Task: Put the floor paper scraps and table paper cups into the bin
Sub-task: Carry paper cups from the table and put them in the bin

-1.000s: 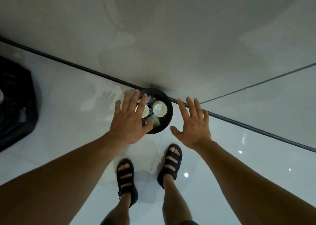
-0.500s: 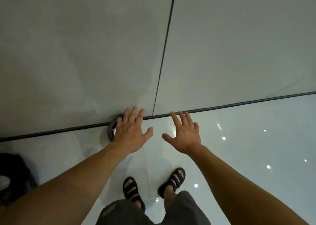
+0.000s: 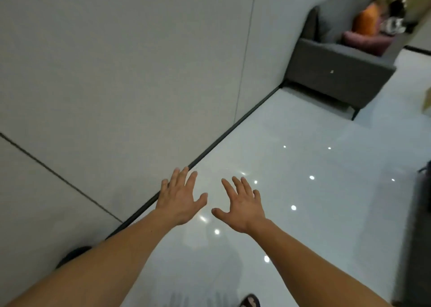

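A pale panelled wall fills the left of the view and meets a glossy white floor along a dark skirting line that runs diagonally from lower left to upper right. A grey sofa stands against the wall far ahead, with a seated figure in orange on it, too blurred to describe further. My two bare forearms reach forward over the floor. A dark rounded shape sits at the foot of the wall just outside my left forearm; I judge it to be the bin, though only an edge of it shows and I cannot see inside it. It lies low and to my left, behind both hands, and my left arm is plainly the nearer one. No paper scraps or cups show anywhere on the floor ahead of me, and no table is in sight, so I cannot say whether anything remains to collect. My left hand hovers palm down over the skirting line, fingers spread wide, holding nothing and touching nothing. My right hand hovers just beside it over the bare floor, likewise splayed and empty. The toe of one sandal shows at the bottom edge.
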